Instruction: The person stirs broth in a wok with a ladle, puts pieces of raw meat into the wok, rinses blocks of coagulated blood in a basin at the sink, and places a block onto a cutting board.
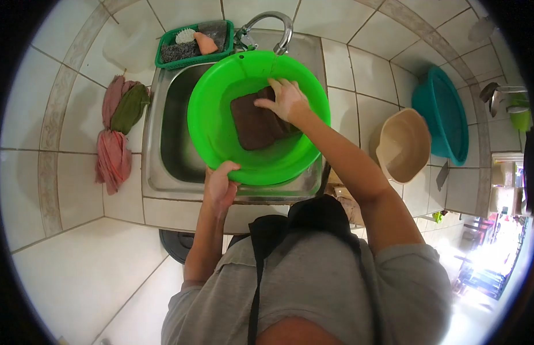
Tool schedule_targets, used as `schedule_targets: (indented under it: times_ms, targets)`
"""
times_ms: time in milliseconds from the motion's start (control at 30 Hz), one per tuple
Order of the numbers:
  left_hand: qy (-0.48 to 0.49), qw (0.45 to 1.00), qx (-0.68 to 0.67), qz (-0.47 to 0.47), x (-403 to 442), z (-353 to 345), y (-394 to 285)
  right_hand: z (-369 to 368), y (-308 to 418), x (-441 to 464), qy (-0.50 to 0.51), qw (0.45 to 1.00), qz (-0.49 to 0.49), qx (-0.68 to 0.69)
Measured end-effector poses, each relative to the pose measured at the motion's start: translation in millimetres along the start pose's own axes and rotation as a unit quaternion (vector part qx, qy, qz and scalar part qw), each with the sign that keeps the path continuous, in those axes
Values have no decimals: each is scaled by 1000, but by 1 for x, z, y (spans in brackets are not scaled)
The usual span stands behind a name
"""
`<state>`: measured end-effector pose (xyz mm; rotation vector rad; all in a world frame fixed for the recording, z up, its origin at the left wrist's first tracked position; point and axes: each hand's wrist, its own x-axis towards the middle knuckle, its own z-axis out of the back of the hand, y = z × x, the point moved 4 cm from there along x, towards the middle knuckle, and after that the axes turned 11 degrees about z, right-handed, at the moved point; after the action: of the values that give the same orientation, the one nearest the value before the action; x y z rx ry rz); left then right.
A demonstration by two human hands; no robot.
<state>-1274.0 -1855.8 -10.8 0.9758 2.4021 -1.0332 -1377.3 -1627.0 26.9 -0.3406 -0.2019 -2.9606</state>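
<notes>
A bright green basin (212,123) rests over the metal sink, under the curved faucet (284,29). Inside it lies a dark brown folded cloth or block (252,123); its exact nature is unclear. My right hand (284,100) reaches over the basin's right side, fingers spread on top of the brown item near its upper right corner. With thumb over the rim and fingers underneath, my left hand (222,187) grips the basin at its lower left edge.
Behind the sink (155,167) sits a green basket (163,60) with scrubbers and a sponge. Cloths (113,158) hang at the left. At the right are a beige basin (402,144), a teal tub (442,115) and hanging utensils (497,95).
</notes>
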Motion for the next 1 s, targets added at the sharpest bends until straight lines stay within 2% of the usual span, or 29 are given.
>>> schedule_targets:
  times_ms: [67,100,133,167,200,267,300,333,400,433,500,600,667,700,767,800,867,900,967,1000]
  targets:
    - [-28,999,-17,3,-5,-2,-3,5,-3,22,-53,985,0,166]
    - [-30,999,-17,4,-6,1,-4,-4,-13,36,-53,984,0,168]
    - [-21,1000,-3,9,-9,4,-5,-23,-28,50,-67,925,-44,371]
    - [-12,1000,11,12,-11,5,-6,-36,-35,56,-80,822,-86,557]
    - [-12,1000,12,11,-13,5,-7,-34,-31,61,-81,822,-85,558]
    - [-11,1000,-2,-4,-14,-1,-10,-26,-22,71,-7,768,-169,618]
    - [-10,1000,-2,-5,-14,-2,-11,-18,-22,76,-8,768,-168,618]
    - [-15,1000,-6,-1,-14,-2,-11,-9,-18,80,64,871,-122,473]
    - [-21,1000,-11,3,-14,0,-12,-10,-17,85,134,939,-70,310]
    - [-28,999,-13,11,-14,3,-12,-15,-21,91,82,973,21,215]
    - [-35,999,-19,20,-13,8,-11,-19,-30,94,31,986,114,116]
    - [-27,997,-11,65,-12,12,-5,-10,-33,93,-5,986,156,57]
    - [-37,995,-38,83,-11,10,0,-9,-26,92,92,955,94,264]
    - [-36,995,-39,82,-11,7,1,-3,-21,93,92,956,95,264]
    - [-12,995,-47,87,-15,0,2,10,-14,92,-12,951,38,306]
    - [-14,995,-47,87,-15,1,4,3,-13,93,-12,951,38,308]
    - [-7,996,-41,76,-12,1,7,0,-8,94,-70,972,142,174]
    - [-7,996,-41,76,-12,-1,6,3,-6,94,-70,972,142,173]
    - [-3,997,-32,75,-14,-6,4,5,3,92,-23,980,189,55]
    - [-4,997,-33,75,-15,-5,4,4,2,93,-23,980,189,55]
